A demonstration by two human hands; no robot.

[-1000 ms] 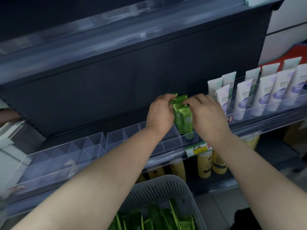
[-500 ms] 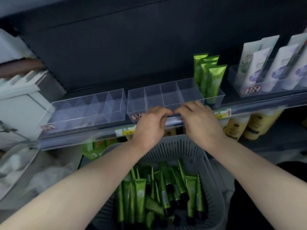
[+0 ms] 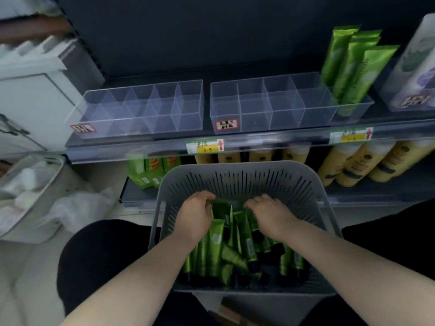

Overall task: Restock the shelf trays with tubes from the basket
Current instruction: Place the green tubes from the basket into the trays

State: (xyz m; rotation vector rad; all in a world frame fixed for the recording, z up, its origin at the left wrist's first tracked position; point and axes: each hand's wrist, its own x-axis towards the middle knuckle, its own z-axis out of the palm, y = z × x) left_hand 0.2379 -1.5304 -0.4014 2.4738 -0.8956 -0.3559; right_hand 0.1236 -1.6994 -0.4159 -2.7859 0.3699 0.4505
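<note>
Leaving the mid-frame tray [image 3: 270, 107], we curl left hand [image 3: 194, 218] and right hand [image 3: 268, 214] over basket [image 3: 235, 175] tubes [image 3: 215, 245] for reloading, grasp unclear.

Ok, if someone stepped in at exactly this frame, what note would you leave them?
Left hand and right hand: both down in the grey basket, fingers curled over the loose tubes. Whether either has a grip cannot be seen.
Done: a few shelved tubes stand in the rightmost column of the right clear tray.
Left: its other compartments and the whole left clear tray hold no tubes. The basket holds plenty.
</note>
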